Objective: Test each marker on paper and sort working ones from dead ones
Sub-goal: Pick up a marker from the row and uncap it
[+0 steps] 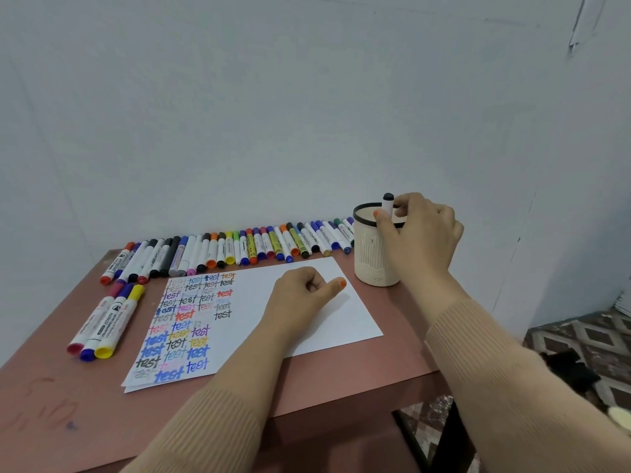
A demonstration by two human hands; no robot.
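Pinching a black-capped marker (388, 201) with the right hand (420, 233), thumb and fingertips closed on the white barrel just under the cap. Marker upright, long axis near vertical, lower part hidden inside the cream pen cup (370, 257) at the right rear of the table (341, 380). Left hand (300, 295) well apart from the cup, resting on the paper (341, 322) as a loose fist, thumb stretched out, holding nothing. Blank right half of the sheet just left of the cup and nearer the body; left half filled with rows of "test". Judged next: a straight lift along the barrel to clear the rim, then a short carry leftward and down to the blank area. Capped markers in a long row (239, 247) along the wall; three more (106, 322) set apart at the left.
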